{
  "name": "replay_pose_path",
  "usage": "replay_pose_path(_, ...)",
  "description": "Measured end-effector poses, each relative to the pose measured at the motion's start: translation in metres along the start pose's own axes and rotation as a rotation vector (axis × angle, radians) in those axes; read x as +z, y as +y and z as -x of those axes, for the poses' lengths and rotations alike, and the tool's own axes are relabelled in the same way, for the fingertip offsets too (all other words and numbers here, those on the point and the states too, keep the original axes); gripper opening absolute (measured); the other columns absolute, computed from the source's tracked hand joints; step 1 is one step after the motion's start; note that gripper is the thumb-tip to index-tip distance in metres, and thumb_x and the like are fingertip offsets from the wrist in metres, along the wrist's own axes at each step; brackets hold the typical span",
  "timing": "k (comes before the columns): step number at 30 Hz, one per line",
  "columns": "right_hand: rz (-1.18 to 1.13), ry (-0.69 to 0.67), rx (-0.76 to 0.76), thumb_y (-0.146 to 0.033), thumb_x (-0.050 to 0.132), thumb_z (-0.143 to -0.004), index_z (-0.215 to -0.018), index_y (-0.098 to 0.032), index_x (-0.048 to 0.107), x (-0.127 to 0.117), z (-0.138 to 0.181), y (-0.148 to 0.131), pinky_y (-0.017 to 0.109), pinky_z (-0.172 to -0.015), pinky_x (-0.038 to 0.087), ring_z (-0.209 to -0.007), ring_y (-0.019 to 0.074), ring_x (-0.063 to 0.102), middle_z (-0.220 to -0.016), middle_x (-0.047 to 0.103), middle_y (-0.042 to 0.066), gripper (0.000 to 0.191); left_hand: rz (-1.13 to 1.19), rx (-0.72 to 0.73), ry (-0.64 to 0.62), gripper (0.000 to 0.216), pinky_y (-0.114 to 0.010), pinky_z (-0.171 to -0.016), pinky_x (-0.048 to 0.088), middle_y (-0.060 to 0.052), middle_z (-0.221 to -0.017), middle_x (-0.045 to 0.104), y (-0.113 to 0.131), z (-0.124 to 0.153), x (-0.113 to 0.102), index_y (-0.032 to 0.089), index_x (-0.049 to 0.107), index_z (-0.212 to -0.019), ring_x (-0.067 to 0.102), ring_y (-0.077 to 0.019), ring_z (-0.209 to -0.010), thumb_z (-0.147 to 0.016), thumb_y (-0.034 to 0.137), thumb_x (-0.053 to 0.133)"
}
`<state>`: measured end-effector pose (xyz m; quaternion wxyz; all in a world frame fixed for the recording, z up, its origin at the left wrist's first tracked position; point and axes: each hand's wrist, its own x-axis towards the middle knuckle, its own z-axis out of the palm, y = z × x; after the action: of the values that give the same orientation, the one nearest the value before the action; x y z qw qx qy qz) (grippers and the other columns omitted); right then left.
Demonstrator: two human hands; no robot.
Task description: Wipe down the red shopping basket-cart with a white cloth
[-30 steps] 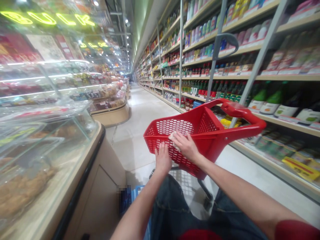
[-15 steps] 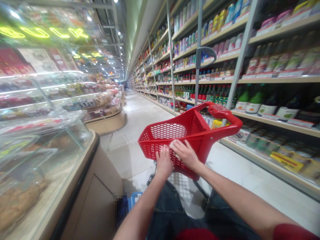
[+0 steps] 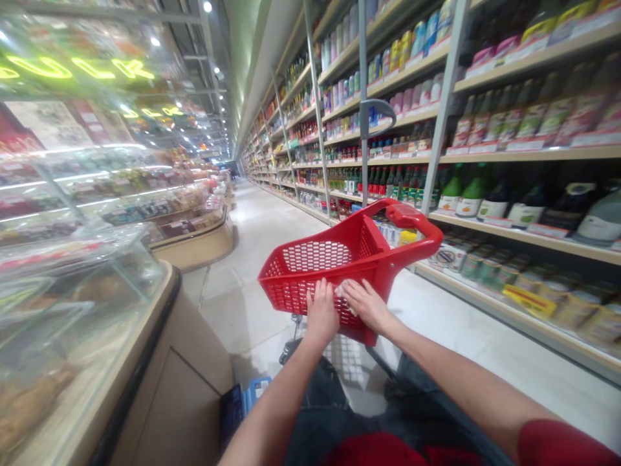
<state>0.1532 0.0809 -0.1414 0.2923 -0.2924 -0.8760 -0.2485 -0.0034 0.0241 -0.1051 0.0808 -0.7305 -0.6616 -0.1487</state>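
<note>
A red plastic shopping cart (image 3: 317,266) with a honeycomb-holed basket stands in front of me, its handle to the right. My left hand (image 3: 323,312) lies on the near side of the basket, fingers stretched upward and fairly flat, with nothing seen in it. Just to its right, my right hand (image 3: 367,304) presses a crumpled white wipe (image 3: 341,291) against the same side, below the rim. Part of the wipe is hidden under the fingers. The visible part of the basket's inside holds no goods.
Shelves of bottles and cans (image 3: 514,152) line the right side. A glass-topped display counter (image 3: 160,323) stands close on my left, with bulk goods beyond. On the floor by the counter's base is a blue object (image 3: 255,390). The pale aisle floor (image 3: 257,226) runs ahead.
My view has turned slightly right, so the cart and shelves sit further left. The right hand with the wipe has slid a little lower on the basket side; the left hand stays against it.
</note>
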Motion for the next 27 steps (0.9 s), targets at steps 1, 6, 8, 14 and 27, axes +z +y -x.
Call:
replay_pose_path(1,0.004,0.029,0.019,-0.011,0.042,-0.086,-0.12,-0.018,0.054,-0.007,-0.002,0.003,0.047,-0.102,0.03,-0.123,0.0223,0.042,-0.125,0.055,0.008,0.037,-0.006,0.012,0.005,0.064,-0.048,-0.11,0.017,-0.012,-0.147,0.023,0.002,-0.001,-0.001,0.008,0.027,-0.137,0.017,-0.0224,-0.136,-0.074,0.013,0.04)
replay_pose_path(6,0.085,0.23,0.135,-0.016,0.039,-0.09,-0.122,-0.017,0.051,-0.045,-0.025,0.031,0.048,-0.105,0.023,-0.129,0.022,0.034,-0.13,0.05,0.01,0.035,-0.038,0.035,0.026,0.063,-0.048,-0.11,0.017,-0.013,-0.147,0.023,0.012,-0.008,-0.007,0.006,0.027,-0.136,0.017,-0.023,-0.136,-0.074,0.012,0.038)
replay_pose_path(8,0.111,0.222,0.133,-0.015,0.038,-0.09,-0.122,-0.017,0.052,-0.049,-0.026,0.038,0.049,-0.105,0.023,-0.128,0.0225,0.035,-0.13,0.05,0.01,0.034,-0.041,0.05,0.029,0.065,-0.048,-0.11,0.017,-0.014,-0.147,0.023,0.017,-0.009,-0.008,0.004,0.027,-0.136,0.017,-0.0236,-0.136,-0.073,0.012,0.04)
replay_pose_path(14,0.086,0.033,0.043,-0.013,0.042,-0.088,-0.118,-0.018,0.055,-0.018,0.017,0.025,0.048,-0.102,0.028,-0.124,0.0223,0.041,-0.126,0.054,0.007,0.033,-0.043,0.113,0.006,0.065,-0.048,-0.109,0.019,-0.012,-0.148,0.022,0.033,-0.009,-0.003,0.007,0.026,-0.137,0.017,-0.0225,-0.136,-0.074,0.014,0.04)
replay_pose_path(27,0.166,0.349,0.303,-0.012,0.04,-0.087,-0.125,-0.02,0.049,-0.078,0.014,0.07,0.047,-0.107,0.017,-0.131,0.0204,0.031,-0.13,0.05,0.01,0.04,0.007,0.178,0.024,0.068,-0.048,-0.11,0.017,-0.014,-0.148,0.02,0.063,-0.016,-0.014,0.006,0.026,-0.137,0.016,-0.0238,-0.137,-0.071,0.014,0.04)
